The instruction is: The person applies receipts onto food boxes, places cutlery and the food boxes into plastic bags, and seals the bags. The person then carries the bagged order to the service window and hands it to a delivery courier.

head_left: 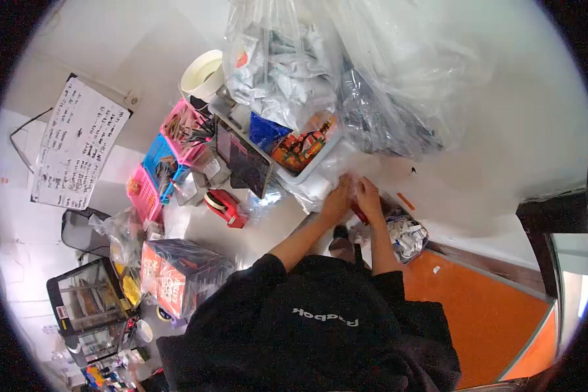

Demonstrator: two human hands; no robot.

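Note:
My left hand (336,201) and my right hand (368,197) are close together in front of me, at the table's edge. Both are closed, with fingers pinched on clear plastic (350,164) beside a pale bin (320,159). A small dark red item (359,212) shows just below my hands; whether it is held, I cannot tell. Orange-and-red packets (300,149) and a blue packet (266,130) lie in the bin. Behind it, large clear bags hold silvery packets (294,75) and darker ones (389,117).
Left of the bin lean a tablet (243,157) and a red tape dispenser (225,208). Pink and blue baskets (155,163) stand along the wall, near a plastic-wrapped box (186,271). A filled waste basket (407,235) is at right, above an orange floor (477,313).

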